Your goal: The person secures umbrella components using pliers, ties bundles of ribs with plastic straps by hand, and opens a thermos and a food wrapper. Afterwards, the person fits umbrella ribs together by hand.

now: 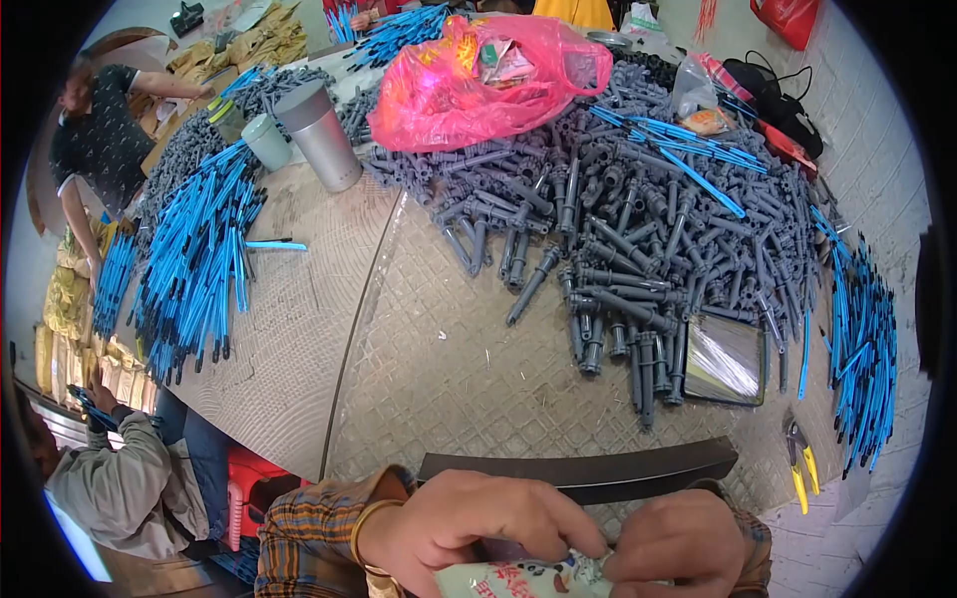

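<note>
Both my hands are at the lower edge, close to my body, over a pale green printed packet (pixel 513 582). My left hand (pixel 488 513) has its fingers curled down onto the packet, with a gold bangle at the wrist. My right hand (pixel 683 546) is closed, pinching the packet's right end. The packet's lower part is cut off by the frame, and I cannot see whether it is torn. Just beyond my hands lies a dark curved bar (pixel 588 466) along the table's near edge.
Grey plastic tubes (pixel 638 229) heap across the table. Blue rods lie in bundles at left (pixel 194 259) and right (pixel 862 349). A pink bag (pixel 488 85), grey tumbler (pixel 317 135), wire box (pixel 725 361) and yellow-handled pliers (pixel 800 468) stand about. Two people are at left.
</note>
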The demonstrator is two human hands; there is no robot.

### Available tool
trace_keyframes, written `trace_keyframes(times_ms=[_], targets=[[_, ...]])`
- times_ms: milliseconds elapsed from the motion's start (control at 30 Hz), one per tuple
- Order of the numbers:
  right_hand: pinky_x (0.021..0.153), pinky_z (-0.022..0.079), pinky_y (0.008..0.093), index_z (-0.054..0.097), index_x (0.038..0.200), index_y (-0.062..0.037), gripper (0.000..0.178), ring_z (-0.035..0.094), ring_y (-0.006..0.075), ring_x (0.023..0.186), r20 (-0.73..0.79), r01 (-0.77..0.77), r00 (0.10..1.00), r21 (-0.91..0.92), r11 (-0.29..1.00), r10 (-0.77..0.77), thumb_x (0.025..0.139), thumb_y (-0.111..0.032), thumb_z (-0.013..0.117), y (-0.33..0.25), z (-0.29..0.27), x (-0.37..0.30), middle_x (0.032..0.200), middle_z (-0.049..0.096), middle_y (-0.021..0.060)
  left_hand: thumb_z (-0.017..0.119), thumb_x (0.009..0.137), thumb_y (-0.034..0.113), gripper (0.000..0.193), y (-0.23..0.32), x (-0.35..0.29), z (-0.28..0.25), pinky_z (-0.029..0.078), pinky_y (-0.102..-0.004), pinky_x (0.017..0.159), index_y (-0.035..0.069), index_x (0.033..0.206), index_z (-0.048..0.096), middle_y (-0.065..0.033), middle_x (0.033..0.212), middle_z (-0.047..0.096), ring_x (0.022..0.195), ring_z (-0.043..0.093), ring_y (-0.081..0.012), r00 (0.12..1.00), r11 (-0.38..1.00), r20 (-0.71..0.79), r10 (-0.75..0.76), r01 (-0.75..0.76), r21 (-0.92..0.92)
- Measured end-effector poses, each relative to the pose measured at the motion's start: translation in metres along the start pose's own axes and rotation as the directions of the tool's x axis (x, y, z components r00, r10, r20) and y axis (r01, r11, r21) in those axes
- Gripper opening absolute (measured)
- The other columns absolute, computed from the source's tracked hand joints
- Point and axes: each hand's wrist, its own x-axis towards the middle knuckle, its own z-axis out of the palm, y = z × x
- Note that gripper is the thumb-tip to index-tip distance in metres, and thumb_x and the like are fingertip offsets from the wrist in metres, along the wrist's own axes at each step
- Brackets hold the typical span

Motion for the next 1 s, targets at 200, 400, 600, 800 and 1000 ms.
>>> trace_keyframes(times_ms=[200,400,600,800,1000], targets=[[0.044,0.041,0.0305,0.056,0.096,-0.0031,0.030,0.054,0.0220,0.056,-0.050,0.035,0.998,0.058,0.998,-0.032,0.068,0.005,0.063,0.002,0.003,0.000,0.086,0.055,0.0146,0.069,0.078,0.012,0.020,-0.016,-0.009,-0.005,0.052,-0.0359,0.068,-0.001,0.092,0.066,-0.0206,0.091,0.064,0.074,0.063,-0.0286,0.985,0.989,0.114,0.130,-0.137,0.056],[0.044,0.041,0.0304,0.056,0.096,-0.0037,0.029,0.054,0.0222,0.056,-0.038,-0.007,0.999,0.036,0.999,0.008,0.069,0.004,0.063,0.003,0.002,-0.001,0.084,0.056,0.0136,0.068,0.077,0.004,0.022,0.008,-0.018,-0.017,0.051,-0.0374,0.082,-0.003,0.096,0.063,-0.0280,0.102,0.060,0.096,0.062,-0.0346,0.971,0.966,0.148,-0.187,0.154,0.206],[0.043,0.041,0.0313,0.056,0.095,-0.0034,0.026,0.054,0.0231,0.054,-0.069,-0.011,0.998,-0.021,1.000,0.009,0.072,0.003,0.064,0.007,0.002,-0.002,0.076,0.057,0.0117,0.068,0.077,0.005,0.019,-0.007,-0.019,-0.018,0.051,-0.0378,0.083,-0.003,0.094,0.065,-0.0272,0.101,0.061,0.095,0.063,-0.0341,0.991,0.987,0.062,-0.119,0.111,0.114],[0.043,0.040,0.0327,0.058,0.083,0.0002,0.012,0.054,0.0244,0.053,-0.051,-0.047,0.998,0.002,0.999,0.047,0.073,0.001,0.064,0.006,0.001,0.001,0.067,0.056,0.0107,0.068,0.078,0.007,0.018,-0.007,-0.021,-0.009,0.051,-0.0375,0.082,-0.002,0.094,0.065,-0.0268,0.103,0.061,0.096,0.062,-0.0339,0.993,0.993,-0.031,-0.116,0.117,0.035],[0.042,0.038,0.0337,0.058,0.076,0.0018,0.007,0.053,0.0250,0.052,-0.002,-0.035,0.999,0.036,0.999,0.035,0.074,-0.001,0.064,0.003,-0.004,0.002,0.067,0.056,0.0114,0.068,0.080,0.012,0.018,0.001,-0.020,-0.010,0.051,-0.0362,0.080,0.000,0.093,0.066,-0.0274,0.103,0.060,0.095,0.063,-0.0333,0.988,0.986,0.081,-0.132,0.123,0.116]])
